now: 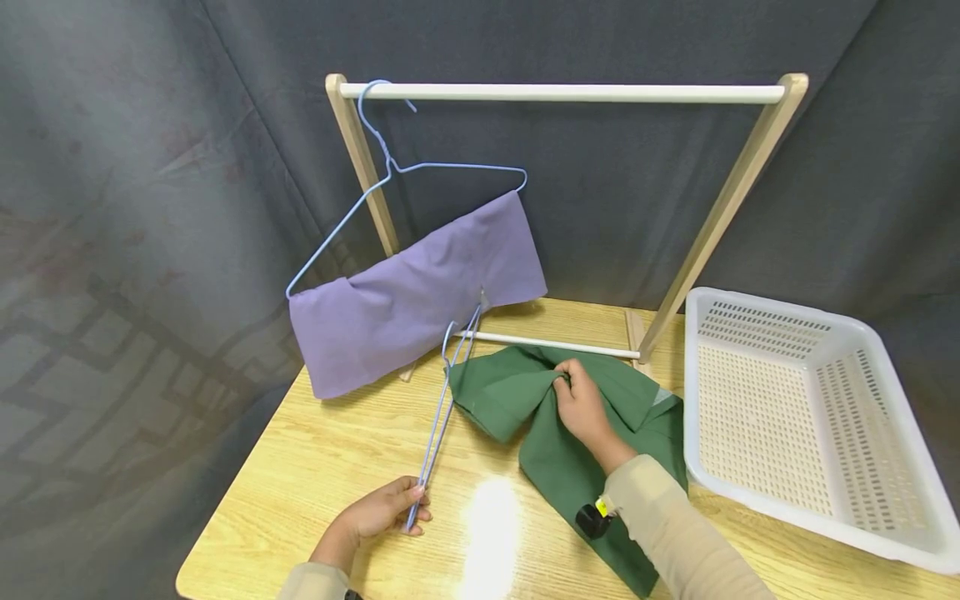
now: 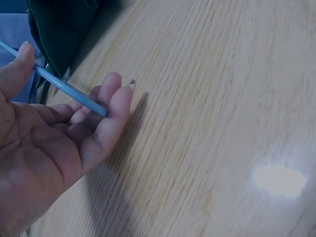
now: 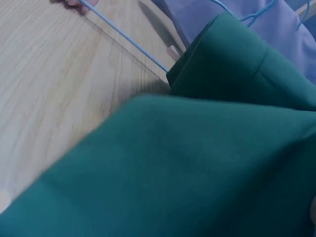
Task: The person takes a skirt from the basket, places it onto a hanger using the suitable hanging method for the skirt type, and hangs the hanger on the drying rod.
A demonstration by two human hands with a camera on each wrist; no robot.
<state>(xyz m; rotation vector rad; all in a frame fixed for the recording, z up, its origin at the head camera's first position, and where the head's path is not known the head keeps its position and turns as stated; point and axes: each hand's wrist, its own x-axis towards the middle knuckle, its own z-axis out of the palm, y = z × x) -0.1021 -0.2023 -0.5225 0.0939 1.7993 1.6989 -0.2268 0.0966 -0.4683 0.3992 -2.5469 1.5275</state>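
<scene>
My left hand (image 1: 378, 510) grips one end of a light blue wire hanger (image 1: 437, 433) above the table. In the left wrist view the hanger (image 2: 69, 90) crosses between thumb and fingers. Toward its far end, the hanger meets a green cloth garment (image 1: 555, 458), whose folds hide part of it. With bunched fingers my right hand (image 1: 583, 407) pinches the upper middle of that garment. The green fabric (image 3: 163, 163) fills most of the right wrist view, where the right fingers are almost wholly out of frame. A folded purple cloth (image 1: 420, 308) hangs on another blue hanger (image 1: 330, 237).
A rack with a white rod (image 1: 570, 93) and wooden legs (image 1: 720, 217) stands at the back; the purple cloth's hanger hooks over its left end. On the right sits a white perforated basket (image 1: 693, 400). Everything stands on a wooden table (image 1: 300, 467) before a dark curtain (image 1: 585, 208).
</scene>
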